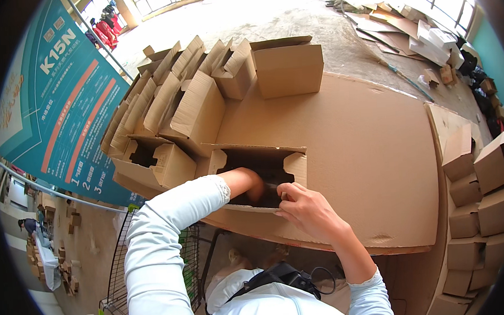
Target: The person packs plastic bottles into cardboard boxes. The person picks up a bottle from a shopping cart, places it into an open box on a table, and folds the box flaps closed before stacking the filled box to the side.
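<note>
An open cardboard box [296, 169] stands at the near edge of the cardboard-covered table, its flaps raised. My left hand [255, 187] reaches down into it, and the dark interior hides the fingers and anything they may hold. At the box's near right rim, my right hand [310, 207] is closed with its fingers curled over the edge. Something inside the box shows faintly, too dark to make out. Just left of it sits another open box [175, 164].
Rows of open boxes [199, 106] crowd the table's left side, with one box [290, 70] at the back. Bare cardboard sheet [372, 168] extends rightward. A wire cart [118, 273] stands below left, beside a teal banner [66, 99]. More boxes [466, 220] are stacked at right.
</note>
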Tool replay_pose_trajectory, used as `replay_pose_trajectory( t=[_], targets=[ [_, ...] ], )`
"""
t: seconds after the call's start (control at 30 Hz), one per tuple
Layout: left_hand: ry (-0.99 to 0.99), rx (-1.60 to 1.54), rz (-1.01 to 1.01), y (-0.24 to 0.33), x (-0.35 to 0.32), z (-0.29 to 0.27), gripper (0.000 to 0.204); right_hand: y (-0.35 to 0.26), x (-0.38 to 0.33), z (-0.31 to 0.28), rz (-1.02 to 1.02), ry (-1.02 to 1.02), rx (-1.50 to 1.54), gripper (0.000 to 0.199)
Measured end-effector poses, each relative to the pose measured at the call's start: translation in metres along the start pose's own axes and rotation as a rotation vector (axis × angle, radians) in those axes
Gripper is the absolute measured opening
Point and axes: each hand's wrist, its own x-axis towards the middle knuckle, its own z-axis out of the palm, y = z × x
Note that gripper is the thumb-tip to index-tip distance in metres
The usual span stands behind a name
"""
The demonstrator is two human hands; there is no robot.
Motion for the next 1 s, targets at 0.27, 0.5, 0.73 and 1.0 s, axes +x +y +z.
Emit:
replay_pose_trajectory(
  t=[0.27, 0.5, 0.73, 1.0],
  targets=[
    [0.222, -0.043, 0.019, -0.037, 0.022, 0.010, 0.046, 0.000, 0.006, 0.004, -0.002, 0.010, -0.072, 0.013],
    [1.368, -0.590, 0.296, -0.006, -0.205, 0.073, 0.047, 0.007, 0.013, -0.001, 0.220, 0.019, -0.003, 0.016],
    [1.906, -1.421, -0.524, -0.045, -0.264, 0.446, 0.046, -0.009, 0.026, -0.004, 0.320, -0.080, -0.005, 0.011],
    [1.020, -1.453, -1.060, -0.083, -0.028, 0.659, 0.043, -0.019, 0.035, -0.002, 0.460, -0.113, -0.240, 0.016]
  ],
)
